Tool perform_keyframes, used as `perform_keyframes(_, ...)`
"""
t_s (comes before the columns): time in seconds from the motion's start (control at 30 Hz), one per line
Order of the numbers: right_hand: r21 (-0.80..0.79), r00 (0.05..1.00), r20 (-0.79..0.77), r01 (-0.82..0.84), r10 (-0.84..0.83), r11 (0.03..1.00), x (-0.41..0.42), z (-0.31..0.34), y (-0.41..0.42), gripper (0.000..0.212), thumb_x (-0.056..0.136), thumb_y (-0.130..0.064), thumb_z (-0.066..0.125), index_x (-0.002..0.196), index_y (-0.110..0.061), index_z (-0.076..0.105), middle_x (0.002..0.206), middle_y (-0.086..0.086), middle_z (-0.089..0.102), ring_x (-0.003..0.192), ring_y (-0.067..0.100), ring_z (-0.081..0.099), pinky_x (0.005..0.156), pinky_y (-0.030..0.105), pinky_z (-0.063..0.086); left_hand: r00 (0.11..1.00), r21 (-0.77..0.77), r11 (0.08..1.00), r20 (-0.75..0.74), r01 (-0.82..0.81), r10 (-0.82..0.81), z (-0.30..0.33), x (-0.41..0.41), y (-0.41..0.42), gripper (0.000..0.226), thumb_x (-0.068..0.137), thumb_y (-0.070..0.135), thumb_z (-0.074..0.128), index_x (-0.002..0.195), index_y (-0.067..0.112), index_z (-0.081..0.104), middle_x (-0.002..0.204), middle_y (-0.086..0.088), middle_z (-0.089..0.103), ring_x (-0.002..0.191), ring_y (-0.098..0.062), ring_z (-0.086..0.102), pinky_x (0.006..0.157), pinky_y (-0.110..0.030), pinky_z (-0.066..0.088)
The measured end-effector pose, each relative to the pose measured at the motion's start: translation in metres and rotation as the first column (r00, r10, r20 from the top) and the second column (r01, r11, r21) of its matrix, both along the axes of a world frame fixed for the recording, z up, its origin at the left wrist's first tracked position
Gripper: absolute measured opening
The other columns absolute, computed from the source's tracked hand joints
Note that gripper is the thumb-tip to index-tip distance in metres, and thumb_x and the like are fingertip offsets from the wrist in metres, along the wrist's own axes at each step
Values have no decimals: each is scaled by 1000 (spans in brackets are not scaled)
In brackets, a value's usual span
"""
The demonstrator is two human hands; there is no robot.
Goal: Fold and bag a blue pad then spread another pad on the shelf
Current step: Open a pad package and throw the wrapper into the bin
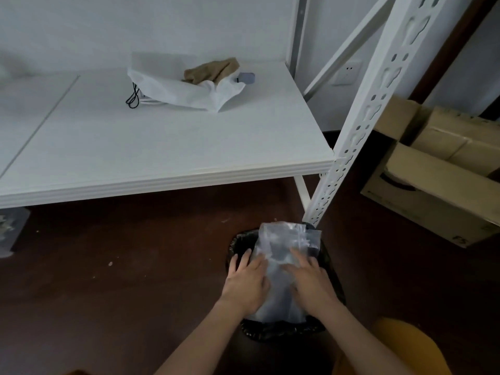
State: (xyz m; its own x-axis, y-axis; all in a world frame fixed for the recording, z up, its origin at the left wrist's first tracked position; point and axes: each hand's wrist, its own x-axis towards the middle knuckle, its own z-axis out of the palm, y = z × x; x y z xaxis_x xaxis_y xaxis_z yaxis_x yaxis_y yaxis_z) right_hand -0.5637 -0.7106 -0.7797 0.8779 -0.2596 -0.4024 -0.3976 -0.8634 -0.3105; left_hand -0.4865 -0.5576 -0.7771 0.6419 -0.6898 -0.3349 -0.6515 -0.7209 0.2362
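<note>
Clear bag (281, 266) contents blurred; bin (284, 328) mostly hidden beneath it; cardboard box (433, 190) cut by right edge

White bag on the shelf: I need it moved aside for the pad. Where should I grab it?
Grip the white bag by its black cord at the left end, coming from the front-left. The cord loops lie clear on the shelf, while the crumpled right end holds a tan cloth that could spill.

I have both bare forearms reaching forward and down, converging low in view. My left hand (246, 282) lies palm-down with its fingers (253, 262) spread flat, and my right hand (311, 285) sits just beside it, likewise flat, fingers pointing forward and slightly inward.
</note>
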Motion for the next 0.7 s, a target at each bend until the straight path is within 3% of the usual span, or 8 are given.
perform_keyframes(0.07, 22, 997, -72, 18, -16, 1000, 4, -5, -1, 48, 92, -19, 42, 137, -34, 41, 155, -5, 14, 137, 31, 22, 106, 43, 31, 999, 68, 997, -22, 33, -32, -3, 2, -3, 50, 96, 30, 32, 144, 17, 32, 157, 2, 20, 147, -21, 0, 117, -46, -9)
perform_keyframes(0.2, -111, 990, -115, -90, 77, 990, 8, -10, 1, 37, 89, -11, 48, 122, -25, 55, 137, 1, 29, 128, 27, 31, 90, 37, 43, 995, 294, 953, 37, 74, -89, -11, 1, -14, 43, 93, 22, 43, 136, 17, 44, 150, -5, 30, 145, -30, 6, 116, -52, -10)
perform_keyframes(0.4, -177, 983, -141, -140, 116, 974, 19, -18, 2, 33, 90, -13, 45, 119, -20, 60, 126, 4, 44, 121, 26, 42, 94, 39, 37, 972, 458, 887, 175, 62, -158, -16, 0, -24, 38, 91, 24, 52, 128, 19, 54, 149, -10, 15, 139, -35, 9, 113, -62, -5)
perform_keyframes(0.47, -160, 992, -67, -117, 107, 980, 19, -14, -5, 35, 91, -13, 44, 119, -23, 61, 124, 4, 55, 117, 26, 49, 93, 37, 38, 981, 333, 943, 176, 15, -78, -8, 2, -23, 32, 93, 36, 50, 119, 22, 62, 146, -8, 19, 135, -33, 15, 114, -60, 0)
perform_keyframes(0.53, -77, 992, 114, -36, 44, 996, 15, -9, -14, 33, 91, -17, 48, 119, -26, 62, 118, 3, 63, 112, 24, 54, 90, 34, 43, 980, 42, 998, 197, -45, 35, -3, 7, -11, 38, 90, 52, 44, 103, 26, 69, 125, -4, 34, 120, -26, 29, 110, -53, 20)
perform_keyframes(0.57, -20, 972, 233, 21, -16, 1000, 13, -6, -18, 31, 91, -16, 51, 118, -25, 64, 114, 2, 64, 108, 22, 54, 88, 33, 45, 969, -152, 987, 228, -55, 89, -1, 8, -3, 42, 90, 55, 40, 91, 24, 69, 109, -1, 38, 105, -21, 35, 100, -47, 33)
perform_keyframes(0.63, 75, 870, 450, 187, -200, 980, 5, 1, -26, 30, 89, -10, 54, 114, -20, 65, 109, 3, 62, 103, 19, 50, 83, 28, 44, 928, -499, 859, 254, -116, 273, 1, 9, 15, 39, 91, 48, 38, 81, 20, 62, 90, 3, 37, 85, -16, 34, 78, -35, 39)
perform_keyframes(0.7, 109, 754, 549, 364, -362, 925, -3, 4, -35, 28, 91, -15, 55, 118, -18, 62, 113, 5, 56, 107, 20, 44, 85, 24, 36, 860, -596, 712, 70, -371, 506, -2, 10, 26, 30, 95, 41, 39, 92, 18, 57, 96, 0, 42, 89, -18, 39, 81, -36, 38)
